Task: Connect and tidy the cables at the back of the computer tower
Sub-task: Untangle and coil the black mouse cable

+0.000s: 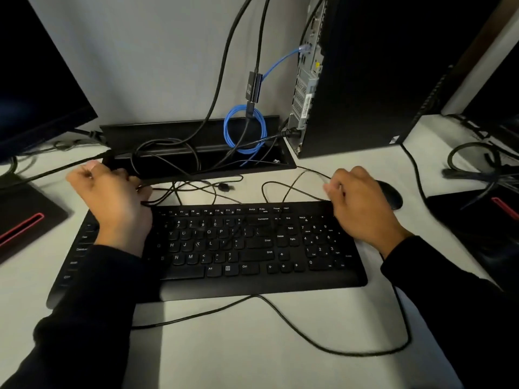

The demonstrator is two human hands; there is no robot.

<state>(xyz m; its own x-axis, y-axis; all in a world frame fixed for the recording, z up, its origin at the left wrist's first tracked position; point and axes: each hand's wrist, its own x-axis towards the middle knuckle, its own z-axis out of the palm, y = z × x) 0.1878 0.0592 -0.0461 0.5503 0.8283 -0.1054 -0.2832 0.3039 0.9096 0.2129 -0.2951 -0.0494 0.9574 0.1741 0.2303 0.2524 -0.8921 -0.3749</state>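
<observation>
The black computer tower (pixel 362 80) stands at the back right with its rear panel (pixel 304 88) turned toward the middle. A blue network cable (pixel 244 130) is plugged into that panel and hangs in a coil over the open cable tray (pixel 196 161). Thin black cables (pixel 196 186) lie tangled between the tray and the black keyboard (pixel 252 242). My left hand (pixel 112 197) is closed around black cables at the keyboard's back left corner. My right hand (pixel 359 203) pinches a thin black cable (pixel 295 181) at the keyboard's back right corner.
A black mouse (pixel 391 193) lies just behind my right hand. A monitor (pixel 36 74) and its base (pixel 25 214) stand at the left. More cables and a second base (pixel 477 175) crowd the right. A black cable (pixel 309 332) loops across the white desk in front of the keyboard.
</observation>
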